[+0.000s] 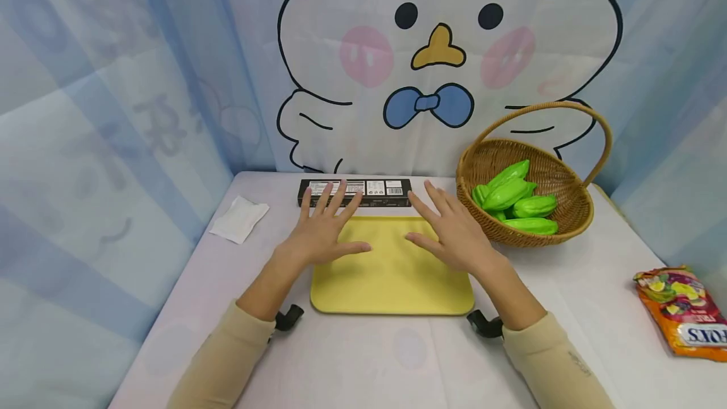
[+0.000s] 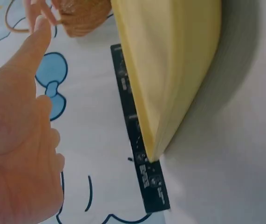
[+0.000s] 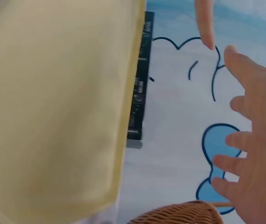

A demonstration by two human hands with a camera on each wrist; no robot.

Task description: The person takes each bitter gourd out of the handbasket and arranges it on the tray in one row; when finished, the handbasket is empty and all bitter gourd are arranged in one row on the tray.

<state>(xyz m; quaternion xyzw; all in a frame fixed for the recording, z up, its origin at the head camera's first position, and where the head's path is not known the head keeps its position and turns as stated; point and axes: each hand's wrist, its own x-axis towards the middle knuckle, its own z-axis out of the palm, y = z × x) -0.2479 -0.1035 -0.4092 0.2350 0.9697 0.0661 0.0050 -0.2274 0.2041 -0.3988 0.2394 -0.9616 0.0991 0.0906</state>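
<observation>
In the head view, the left grip (image 1: 315,235) and the right grip (image 1: 454,232) are both spread, palms down, thumbs pointing toward each other, holding nothing. The yellow tray (image 1: 392,283) lies on the worktop (image 1: 397,365) below and between them, with soft shadows under each grip. For a steady hold, I judge both grips would do best to come down evenly at its two short sides, fingertips under the edge and thumbs over the rim, keeping it level. Just beyond the fingertips lies a flat black box (image 1: 377,193); to the right of the right grip, the wicker basket (image 1: 528,238) of green star fruits (image 1: 508,194) sits so near that this side probably needs more care.

In the left wrist view, the left grip is apart from the tray, whose smooth, pale yellow side slopes up to a thin rim at a rounded corner.

In the right wrist view, the right grip's fingers are parted, again away from the tray; its plain, matte face fills the other side.
</observation>
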